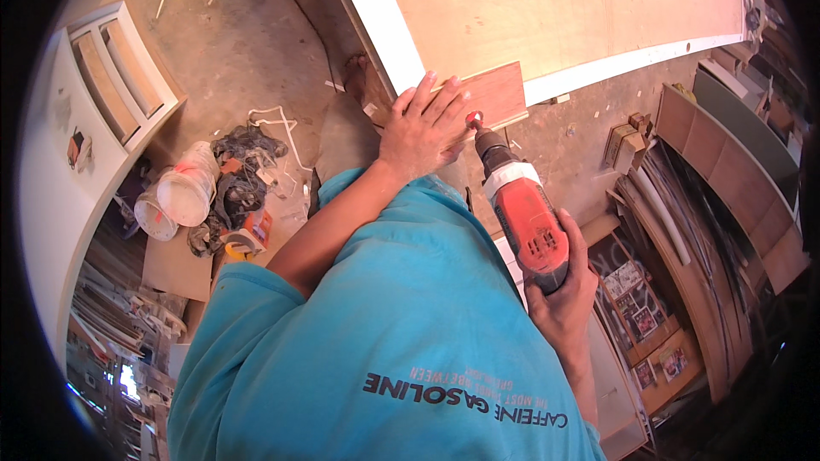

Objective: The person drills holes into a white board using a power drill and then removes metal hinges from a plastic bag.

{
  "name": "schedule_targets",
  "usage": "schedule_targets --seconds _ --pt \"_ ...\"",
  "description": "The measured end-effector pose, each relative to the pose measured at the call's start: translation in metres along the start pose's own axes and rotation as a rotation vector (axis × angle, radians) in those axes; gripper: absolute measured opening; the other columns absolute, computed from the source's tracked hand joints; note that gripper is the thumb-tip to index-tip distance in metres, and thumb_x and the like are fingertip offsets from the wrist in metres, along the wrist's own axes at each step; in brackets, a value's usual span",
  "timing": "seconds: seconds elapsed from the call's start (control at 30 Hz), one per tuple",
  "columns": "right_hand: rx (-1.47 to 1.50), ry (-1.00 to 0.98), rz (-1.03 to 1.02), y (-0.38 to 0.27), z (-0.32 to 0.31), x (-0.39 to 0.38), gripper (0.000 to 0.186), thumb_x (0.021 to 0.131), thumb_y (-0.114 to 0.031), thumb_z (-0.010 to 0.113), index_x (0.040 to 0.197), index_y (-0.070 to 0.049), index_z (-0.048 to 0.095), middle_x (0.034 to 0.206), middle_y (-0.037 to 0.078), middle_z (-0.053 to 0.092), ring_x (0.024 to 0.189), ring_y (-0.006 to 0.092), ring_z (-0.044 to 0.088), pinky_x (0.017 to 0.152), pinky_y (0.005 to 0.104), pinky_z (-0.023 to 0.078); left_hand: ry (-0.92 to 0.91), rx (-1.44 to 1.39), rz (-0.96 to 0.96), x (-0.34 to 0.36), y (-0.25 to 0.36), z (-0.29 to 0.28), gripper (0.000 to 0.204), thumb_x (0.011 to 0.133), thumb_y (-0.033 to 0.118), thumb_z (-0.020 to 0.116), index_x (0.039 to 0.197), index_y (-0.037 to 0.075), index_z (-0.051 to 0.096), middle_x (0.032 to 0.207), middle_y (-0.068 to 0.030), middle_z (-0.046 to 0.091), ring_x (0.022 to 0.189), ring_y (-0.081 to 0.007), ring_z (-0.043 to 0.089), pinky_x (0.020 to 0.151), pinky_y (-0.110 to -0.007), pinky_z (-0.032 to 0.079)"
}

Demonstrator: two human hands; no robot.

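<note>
My left hand (pixel 418 132) lies over a small reddish wooden board (pixel 495 85) at the near edge of a large pale panel (pixel 555 4), fingers on its face and thumb at the lower edge, gripping it. My right hand (pixel 564 294) is closed round the back of a red and black power drill (pixel 530 213), which points up at the board. Its bit meets a small red-ringed spot on the board just right of my left fingers. The exact tip of the bit is hard to make out.
A white cabinet frame (pixel 60 196) stands left, beside clear plastic buckets (pixel 184 188) and dark crumpled bags (pixel 243 179). Leaning boards (pixel 726 179) and long strips line the right. A dark cable crosses the concrete floor (pixel 231 43). A bare foot shows beside the panel.
</note>
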State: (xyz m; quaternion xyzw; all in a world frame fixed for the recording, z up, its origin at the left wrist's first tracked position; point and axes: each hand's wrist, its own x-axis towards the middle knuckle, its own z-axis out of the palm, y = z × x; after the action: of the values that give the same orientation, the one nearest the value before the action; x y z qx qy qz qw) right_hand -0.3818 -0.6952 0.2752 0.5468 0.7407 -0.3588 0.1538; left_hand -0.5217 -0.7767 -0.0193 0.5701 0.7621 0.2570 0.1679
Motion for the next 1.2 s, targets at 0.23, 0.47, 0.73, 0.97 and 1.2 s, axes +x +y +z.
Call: schedule_targets --seconds 0.23,0.47,0.73,0.97,1.2 --pt "0.285 0.059 0.156 0.001 0.008 0.0 0.079 0.078 0.005 0.068 0.152 -0.003 0.04 0.121 0.024 0.069 0.11 0.0342 0.071 0.095 0.0397 0.055 -0.021 0.007 -0.007 0.001 0.0 0.002 0.071 0.085 0.055 0.073 0.145 0.021 0.056 0.161 -0.0011 0.042 0.151 -0.0291 0.033 0.118 -0.045 0.027" --pt "0.252 0.032 0.221 -0.01 0.014 0.006 0.084 0.074 0.012 0.071 0.151 -0.005 0.041 0.128 0.021 0.067 0.118 0.0285 0.067 0.1 0.0375 0.052 -0.03 -0.007 -0.021 0.003 0.0 0.001 0.068 0.087 0.053 0.072 0.144 0.022 0.057 0.162 -0.0005 0.041 0.151 -0.0282 0.033 0.118 -0.044 0.027" --pt "0.18 0.039 0.216 -0.018 0.009 0.015 0.081 0.073 0.013 0.068 0.149 -0.005 0.045 0.129 0.02 0.067 0.117 0.0286 0.069 0.098 0.0379 0.053 -0.053 0.0 -0.037 0.0 -0.001 0.001 0.066 0.087 0.053 0.072 0.144 0.023 0.058 0.162 0.002 0.041 0.151 -0.0269 0.033 0.118 -0.043 0.027" --pt "0.096 0.02 0.186 -0.019 0.005 0.018 0.082 0.073 0.01 0.073 0.148 -0.009 0.046 0.122 0.022 0.07 0.113 0.0331 0.071 0.096 0.0405 0.055 -0.042 0.004 -0.044 0.002 0.0 0.001 0.066 0.087 0.053 0.072 0.144 0.023 0.058 0.162 0.0014 0.041 0.151 -0.0272 0.033 0.118 -0.043 0.027" --pt "0.008 -0.008 0.167 -0.024 0.001 0.025 0.083 0.074 0.004 0.081 0.148 -0.01 0.046 0.121 0.022 0.071 0.111 0.0358 0.072 0.094 0.0418 0.057 -0.068 0.012 -0.036 0.001 -0.001 0.001 0.063 0.089 0.054 0.07 0.144 0.023 0.059 0.162 0.0007 0.041 0.152 -0.0279 0.033 0.118 -0.044 0.027"
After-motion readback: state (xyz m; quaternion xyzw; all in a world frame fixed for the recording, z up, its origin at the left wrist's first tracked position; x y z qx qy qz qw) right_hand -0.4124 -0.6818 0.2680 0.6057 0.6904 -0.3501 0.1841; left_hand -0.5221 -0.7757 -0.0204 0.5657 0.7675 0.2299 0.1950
